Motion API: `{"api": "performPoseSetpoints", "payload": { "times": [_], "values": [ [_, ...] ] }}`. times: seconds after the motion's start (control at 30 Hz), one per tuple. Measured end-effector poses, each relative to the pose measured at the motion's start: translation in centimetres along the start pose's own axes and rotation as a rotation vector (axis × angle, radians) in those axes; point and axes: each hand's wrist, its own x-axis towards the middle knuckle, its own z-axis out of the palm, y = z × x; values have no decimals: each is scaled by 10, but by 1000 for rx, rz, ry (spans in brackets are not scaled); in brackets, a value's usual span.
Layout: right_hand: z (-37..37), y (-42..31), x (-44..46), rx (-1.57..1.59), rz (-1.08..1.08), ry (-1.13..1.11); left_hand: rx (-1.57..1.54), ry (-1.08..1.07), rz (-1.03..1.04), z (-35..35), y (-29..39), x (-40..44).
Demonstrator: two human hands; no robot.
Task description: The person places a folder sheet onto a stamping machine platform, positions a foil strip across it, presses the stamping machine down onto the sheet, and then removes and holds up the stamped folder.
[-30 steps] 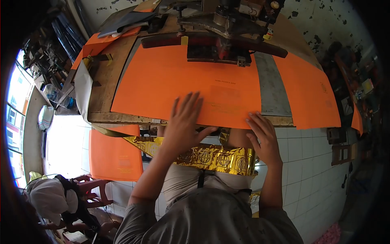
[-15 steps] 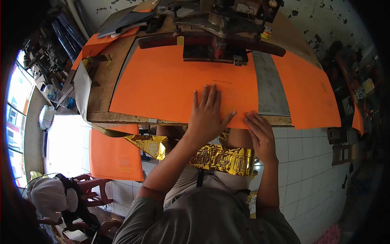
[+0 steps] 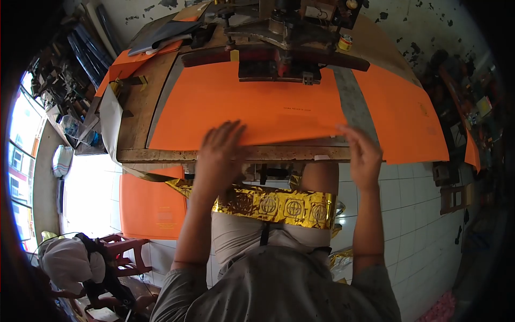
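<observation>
A large orange sheet (image 3: 214, 102) with a small line of dark print lies under the pressing head (image 3: 279, 70) of a dark metal press. My left hand (image 3: 221, 155), slightly blurred, rests its outstretched fingers on the sheet's near edge, left of centre. At the near right corner, my right hand (image 3: 366, 153) pinches the sheet between thumb and fingers. The near edge slants up toward that corner, baring a strip of the board below. A gold foil strip (image 3: 279, 206) with dark stamped emblems hangs across my lap, under the table edge.
To the right lies another orange sheet (image 3: 402, 118), overhanging the table edge. More orange sheets (image 3: 153, 206) are stacked low on the left. A small yellow tin (image 3: 345, 42) stands behind the press. A seated person (image 3: 72, 263) is at lower left, near a red stool (image 3: 126, 255).
My left hand has slid left along the sheet's near edge. My right hand has moved right and up, and the sheet's near right corner has shifted away from the table edge.
</observation>
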Motion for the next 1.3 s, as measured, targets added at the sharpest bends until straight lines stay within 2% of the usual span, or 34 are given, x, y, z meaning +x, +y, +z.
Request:
{"api": "performPoseSetpoints", "payload": {
  "times": [0.03,0.13,0.2,0.27,0.33,0.43,0.53,0.6,0.67,0.7,0.77,0.87,0.97,1.13,1.3],
  "values": [
    [-1,0,14,33,-9,34,44,57,10,-8,-12,2],
    [-9,-5,64,77,-34,55,64,-78,-74,-34,-40,18],
    [-14,-4,97,102,-1,42,19,113,-127,-46,-51,37],
    [-14,-3,120,132,85,10,83,244,-26,-61,-61,61],
    [-14,-1,138,149,168,-22,126,201,-81,-76,-68,77],
    [-7,14,149,223,133,-8,157,211,-66,-91,-74,89],
    [-7,18,141,181,182,0,159,246,23,-99,-73,83],
    [-9,12,121,159,82,-44,179,289,108,-102,-70,66],
    [-13,1,88,162,22,-127,163,189,12,-104,-59,36],
    [-16,-3,70,177,10,-187,161,190,47,-101,-59,18],
    [-15,9,33,-4,-71,-276,94,213,110,-83,-63,-14],
    [2,25,-11,96,133,-303,-16,191,100,-49,-76,-54],
    [6,36,-16,-158,-174,-263,51,232,112,-40,-78,-59],
    [10,39,-11,-294,-240,-215,134,285,109,-36,-78,-37],
    [9,40,-19,-330,-253,-254,155,202,120,-35,-74,-47]
  ]
}}
